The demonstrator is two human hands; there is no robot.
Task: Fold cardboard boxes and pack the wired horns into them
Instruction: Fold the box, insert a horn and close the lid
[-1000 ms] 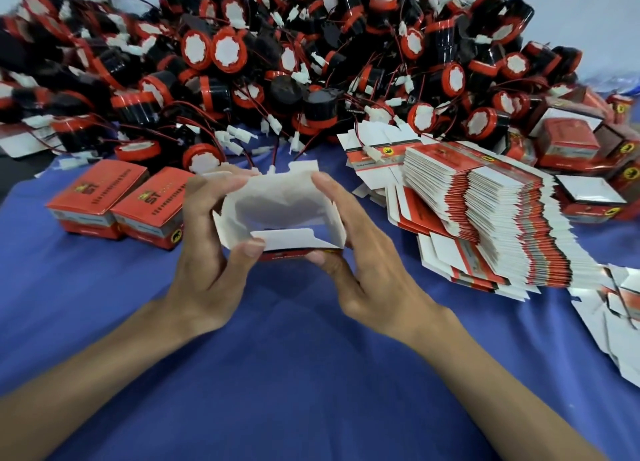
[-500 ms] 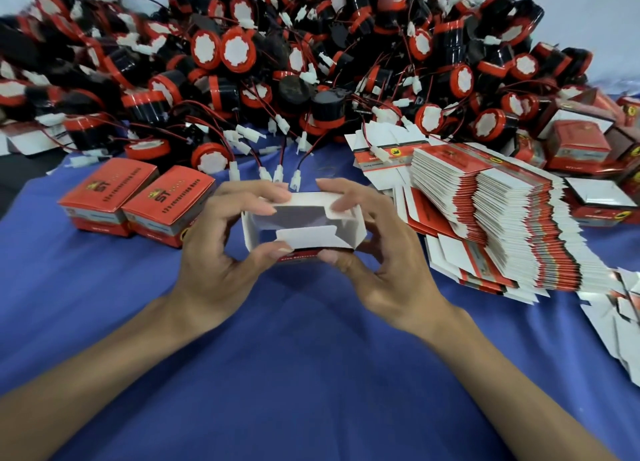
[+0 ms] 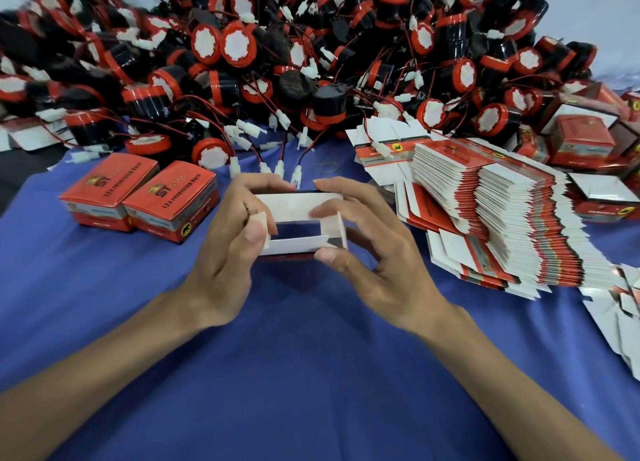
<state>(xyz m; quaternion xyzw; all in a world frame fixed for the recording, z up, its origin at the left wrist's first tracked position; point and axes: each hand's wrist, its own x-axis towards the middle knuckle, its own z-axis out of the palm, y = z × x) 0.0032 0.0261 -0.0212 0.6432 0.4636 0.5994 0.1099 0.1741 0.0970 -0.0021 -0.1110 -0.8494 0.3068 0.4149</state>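
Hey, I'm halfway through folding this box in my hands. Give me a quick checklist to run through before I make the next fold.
1. Box held by both hands: ok. The left hand and the right hand pinch it on either side.
2. Box opened into a rectangle: ok.
3. Side flaps folded in: not ok. Both stick out at the opening.
4. Opposite end closed: cannot tell, it is hidden.
5. Horn inside: not ok, none shows in the opening.
6. Pile of horns close by: ok, it lies just beyond the box.
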